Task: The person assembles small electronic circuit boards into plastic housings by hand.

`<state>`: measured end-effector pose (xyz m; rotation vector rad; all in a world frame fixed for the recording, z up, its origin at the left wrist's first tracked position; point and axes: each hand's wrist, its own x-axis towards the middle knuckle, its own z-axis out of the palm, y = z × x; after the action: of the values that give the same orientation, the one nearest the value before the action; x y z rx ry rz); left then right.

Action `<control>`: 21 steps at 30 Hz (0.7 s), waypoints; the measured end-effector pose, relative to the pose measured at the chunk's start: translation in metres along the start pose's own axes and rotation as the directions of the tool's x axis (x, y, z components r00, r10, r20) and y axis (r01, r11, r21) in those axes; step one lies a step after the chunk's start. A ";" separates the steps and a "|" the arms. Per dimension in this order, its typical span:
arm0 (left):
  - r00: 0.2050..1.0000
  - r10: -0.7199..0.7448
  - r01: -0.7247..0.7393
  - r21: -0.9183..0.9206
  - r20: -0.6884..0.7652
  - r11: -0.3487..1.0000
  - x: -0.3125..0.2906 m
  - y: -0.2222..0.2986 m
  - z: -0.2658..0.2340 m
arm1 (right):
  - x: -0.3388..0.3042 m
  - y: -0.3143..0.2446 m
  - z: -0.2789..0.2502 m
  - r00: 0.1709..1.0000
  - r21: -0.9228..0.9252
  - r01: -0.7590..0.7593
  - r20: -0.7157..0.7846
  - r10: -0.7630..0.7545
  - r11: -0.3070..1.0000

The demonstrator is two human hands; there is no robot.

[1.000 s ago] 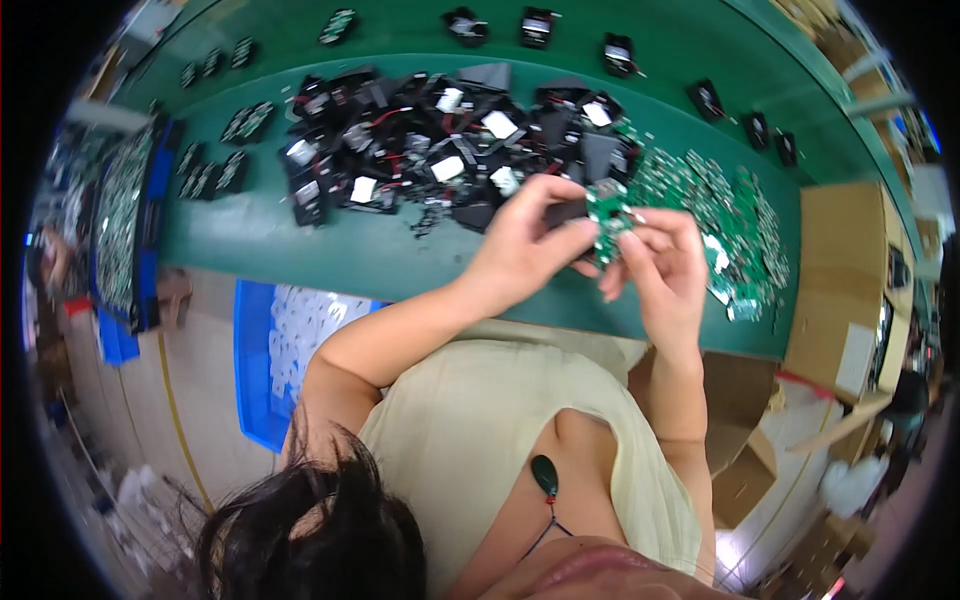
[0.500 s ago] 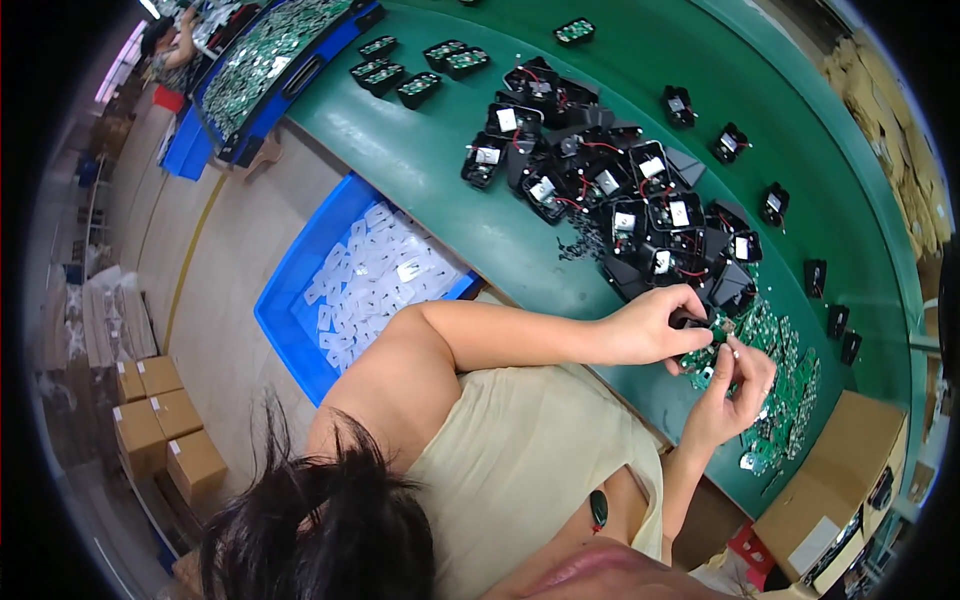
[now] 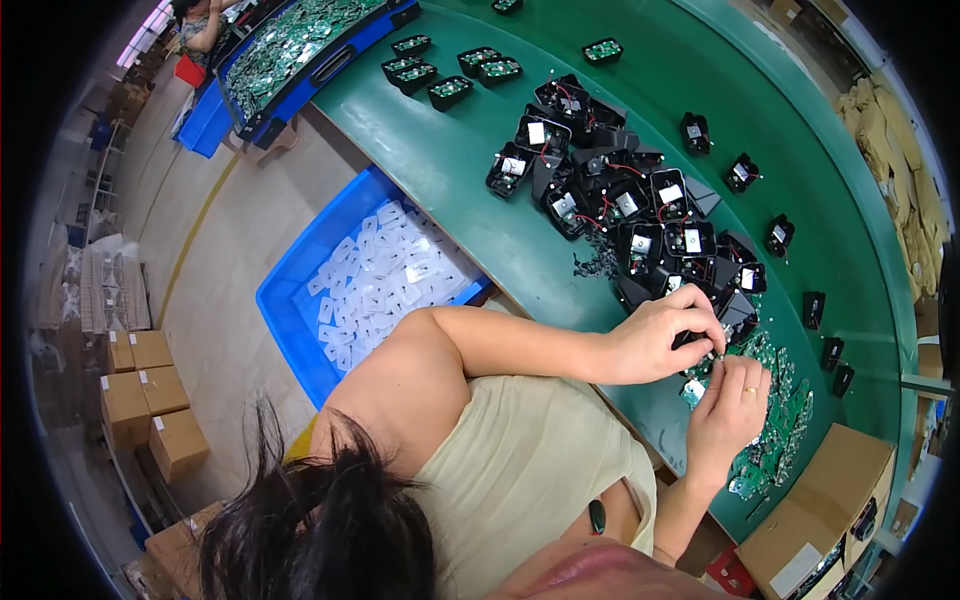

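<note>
My left hand [image 3: 662, 337] is curled around a black plastic case [image 3: 686, 339], mostly covered by its fingers. Its thumb and index finger meet my right hand's fingertips. My right hand [image 3: 732, 405], with a ring on one finger, is closed in a pinch there; whatever it grips is too small to make out. Just below the fingertips shows a bit of green circuit board [image 3: 694, 390]. Beside my right hand spreads a heap of small green circuit boards [image 3: 780, 425]. Beyond my left hand lies a pile of black cases [image 3: 640, 215] with red wires and white pieces.
A blue bin [image 3: 283, 310] of white flat parts stands left of the green table [image 3: 450, 190]. Single black cases [image 3: 780, 236] line the far side. Cases holding green boards [image 3: 450, 92] sit at the upper left. A cardboard box [image 3: 825, 490] stands at right.
My right hand has turned and moved slightly, its fingers now closing against those of my left hand. The whole view has shifted a little, with the table things appearing farther right and lower.
</note>
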<state>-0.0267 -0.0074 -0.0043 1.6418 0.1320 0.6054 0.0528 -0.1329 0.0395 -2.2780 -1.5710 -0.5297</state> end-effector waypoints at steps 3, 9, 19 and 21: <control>0.998 0.057 -0.057 0.040 -0.013 0.998 0.000 0.001 0.003 | 0.007 -0.001 -0.013 0.992 -0.083 0.022 0.124 -0.012 0.996; 0.998 0.057 -0.057 0.079 0.001 0.995 0.003 0.004 0.000 | 0.008 0.001 -0.013 0.997 0.047 0.055 0.050 -0.057 0.997; 0.999 0.013 -0.013 -0.009 0.041 1.000 0.008 0.000 -0.001 | -0.004 0.004 0.006 0.975 0.457 -0.098 -0.132 0.176 0.884; 0.998 0.019 -0.016 -0.054 0.053 0.998 0.011 -0.005 -0.001 | -0.006 0.005 0.010 0.965 0.478 -0.100 -0.166 0.202 0.873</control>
<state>-0.0164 -0.0014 -0.0056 1.6071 0.0619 0.5728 0.0563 -0.1349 0.0278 -1.8864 -1.2387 -0.2971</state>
